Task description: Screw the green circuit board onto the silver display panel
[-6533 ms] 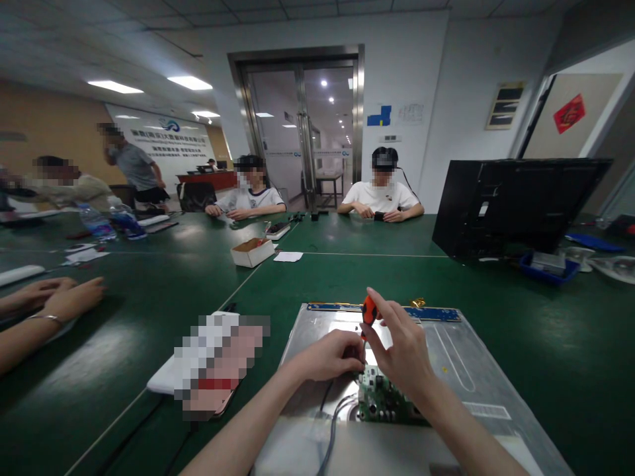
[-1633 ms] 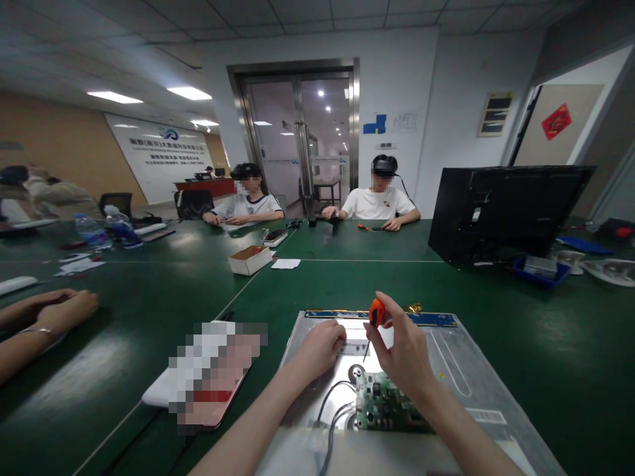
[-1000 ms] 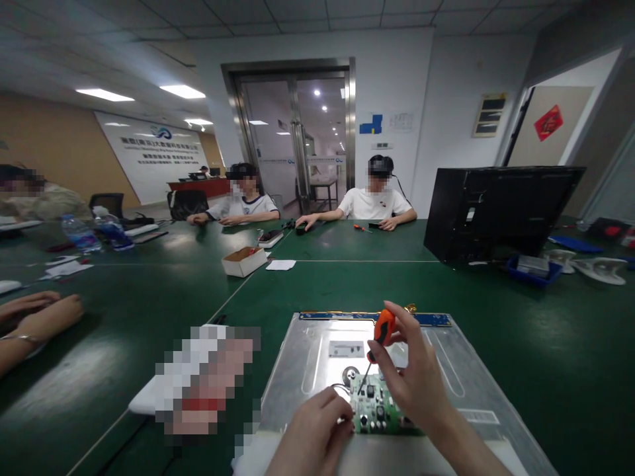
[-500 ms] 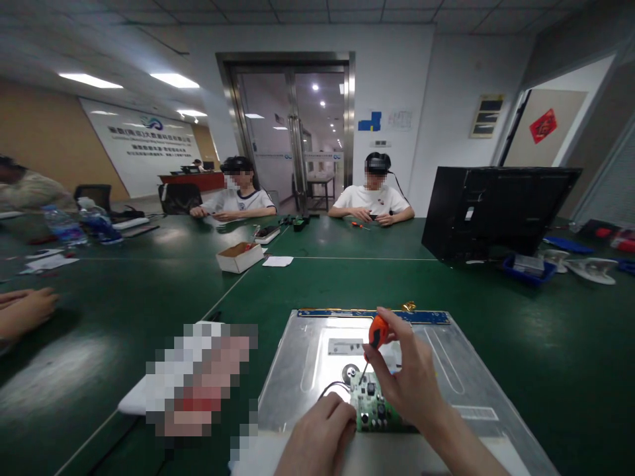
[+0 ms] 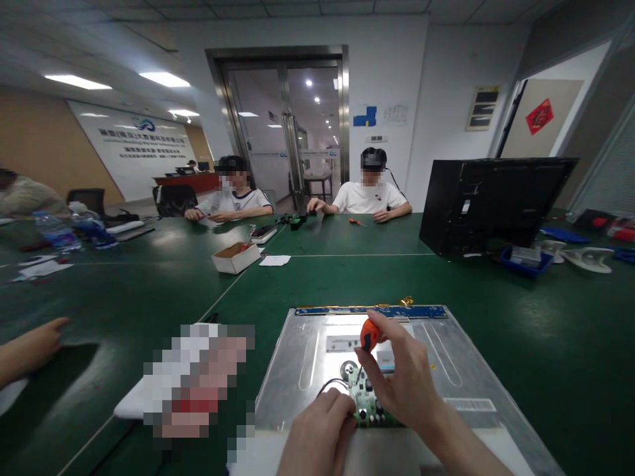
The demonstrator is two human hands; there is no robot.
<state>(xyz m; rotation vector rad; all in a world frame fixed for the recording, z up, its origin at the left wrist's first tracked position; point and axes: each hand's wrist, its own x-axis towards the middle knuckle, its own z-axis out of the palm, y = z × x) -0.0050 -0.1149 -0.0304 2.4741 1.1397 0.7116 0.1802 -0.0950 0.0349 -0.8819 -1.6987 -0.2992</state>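
The right hand [image 5: 403,378] hides part of the circuit board [image 5: 366,399]

At the bottom centre, the left hand [image 5: 317,433] is bare, with a rounded back; the lower edge cuts it off near the wrist. Just right of centre, the right hand [image 5: 404,377] is bare too, with long, slim fingers [image 5: 391,328]. Its slender forearm [image 5: 461,439], uncovered, meets the bottom edge. Fingernails are too small to make out.

The green rectangular circuit board [image 5: 366,400] lies on the flat silver metal panel [image 5: 292,396], on the green bench [image 5: 570,344]; behind stand an open white cardboard box [image 5: 236,263], left, and a black boxy monitor [image 5: 496,205], right.
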